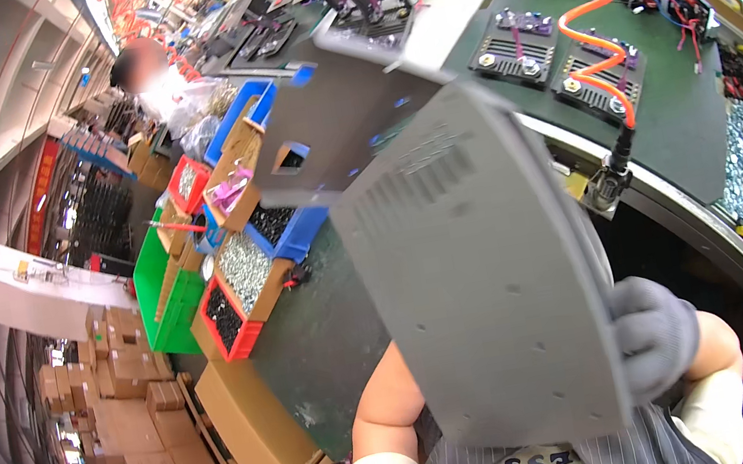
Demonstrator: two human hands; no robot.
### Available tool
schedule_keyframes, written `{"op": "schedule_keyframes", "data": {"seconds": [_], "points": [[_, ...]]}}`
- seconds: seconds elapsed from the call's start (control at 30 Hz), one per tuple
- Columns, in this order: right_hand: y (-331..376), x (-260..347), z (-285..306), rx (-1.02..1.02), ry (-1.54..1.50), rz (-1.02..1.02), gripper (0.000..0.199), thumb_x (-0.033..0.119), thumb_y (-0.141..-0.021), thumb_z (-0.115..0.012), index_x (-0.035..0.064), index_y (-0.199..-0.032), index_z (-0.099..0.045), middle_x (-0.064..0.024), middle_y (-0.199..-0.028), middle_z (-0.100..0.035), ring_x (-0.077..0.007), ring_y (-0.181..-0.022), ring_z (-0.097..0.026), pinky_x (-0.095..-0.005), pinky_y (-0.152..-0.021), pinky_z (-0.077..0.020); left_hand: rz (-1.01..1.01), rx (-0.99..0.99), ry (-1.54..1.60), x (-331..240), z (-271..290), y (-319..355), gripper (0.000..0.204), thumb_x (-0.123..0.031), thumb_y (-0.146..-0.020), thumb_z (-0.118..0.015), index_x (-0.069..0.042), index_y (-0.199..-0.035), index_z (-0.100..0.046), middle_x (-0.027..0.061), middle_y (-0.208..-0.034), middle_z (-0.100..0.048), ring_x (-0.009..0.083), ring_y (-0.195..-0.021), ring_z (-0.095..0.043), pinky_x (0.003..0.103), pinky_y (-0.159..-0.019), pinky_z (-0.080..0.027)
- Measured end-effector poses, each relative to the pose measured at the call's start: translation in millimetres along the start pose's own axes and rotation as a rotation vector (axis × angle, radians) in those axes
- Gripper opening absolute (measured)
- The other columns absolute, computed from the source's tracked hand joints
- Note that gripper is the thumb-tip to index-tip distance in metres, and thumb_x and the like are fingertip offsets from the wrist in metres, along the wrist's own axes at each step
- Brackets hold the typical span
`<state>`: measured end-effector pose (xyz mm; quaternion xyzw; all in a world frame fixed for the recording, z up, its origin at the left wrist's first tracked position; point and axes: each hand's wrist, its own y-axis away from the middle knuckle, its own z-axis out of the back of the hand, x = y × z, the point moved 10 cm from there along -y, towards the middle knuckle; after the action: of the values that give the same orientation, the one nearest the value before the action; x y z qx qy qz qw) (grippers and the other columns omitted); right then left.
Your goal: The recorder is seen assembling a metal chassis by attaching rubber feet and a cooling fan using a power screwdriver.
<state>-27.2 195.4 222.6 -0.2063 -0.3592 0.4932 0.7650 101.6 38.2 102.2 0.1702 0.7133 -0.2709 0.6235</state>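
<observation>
A large grey sheet-metal cover with vent slots fills the centre of the head view, tilted up close to me. My right hand, in a grey knit glove, grips its lower right edge. My left hand is hidden behind the panel; only the bare left forearm shows below it. A second grey metal housing with a square cut-out lies behind, on the bench.
Red, blue and green bins of screws and small parts sit at left. An orange coiled air hose hangs over black finned modules on the green mat. Cardboard boxes are stacked lower left. Another person works farther back.
</observation>
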Motion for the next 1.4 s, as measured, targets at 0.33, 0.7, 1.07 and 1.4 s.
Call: {"op": "schedule_keyframes", "data": {"seconds": [0.33,0.7,1.07,1.4], "points": [[34,-164,-81,-0.429,-0.576,-0.748,0.062,0.063,-0.077,-0.060,0.0018,-0.083,-0.060,-0.0050,-0.080,-0.056,-0.0155,-0.079,-0.053,-0.0286,-0.071,-0.0427,-0.173,-1.040,0.140,-52,214,177,0.037,-0.020,-0.091,-0.054,-0.001,-0.123,-0.051,0.0118,-0.115,-0.058,0.0226,-0.097,-0.060,0.036,-0.084,-0.052],[53,-252,-84,-0.462,0.153,-0.848,0.045,0.037,-0.089,-0.050,-0.0064,-0.091,-0.061,-0.0179,-0.091,-0.057,-0.0261,-0.081,-0.056,-0.0329,-0.073,-0.0432,-0.042,-0.163,-1.411,-28,102,114,0.028,-0.011,-0.079,-0.051,-0.019,-0.100,-0.068,0.0004,-0.104,-0.066,0.0214,-0.108,-0.056,0.044,-0.108,-0.026],[28,-230,-98,-0.236,0.719,-0.821,0.052,0.034,-0.082,-0.062,0.0061,-0.125,-0.050,-0.0203,-0.123,-0.049,-0.0383,-0.117,-0.042,-0.0465,-0.099,-0.0339,0.230,-0.129,-1.323,-3,89,134,0.052,-0.025,-0.076,-0.061,-0.012,-0.126,-0.052,0.0159,-0.133,-0.045,0.0345,-0.130,-0.034,0.051,-0.111,-0.017],[4,-250,-116,-0.128,0.613,-0.807,0.040,0.030,-0.081,-0.058,0.0103,-0.116,-0.059,-0.0173,-0.117,-0.055,-0.0345,-0.112,-0.049,-0.0442,-0.098,-0.0337,0.215,-0.106,-1.324,39,80,120,0.078,-0.042,-0.065,-0.074,-0.010,-0.130,-0.044,0.0207,-0.138,-0.034,0.0429,-0.133,-0.023,0.060,-0.109,-0.016]]}}
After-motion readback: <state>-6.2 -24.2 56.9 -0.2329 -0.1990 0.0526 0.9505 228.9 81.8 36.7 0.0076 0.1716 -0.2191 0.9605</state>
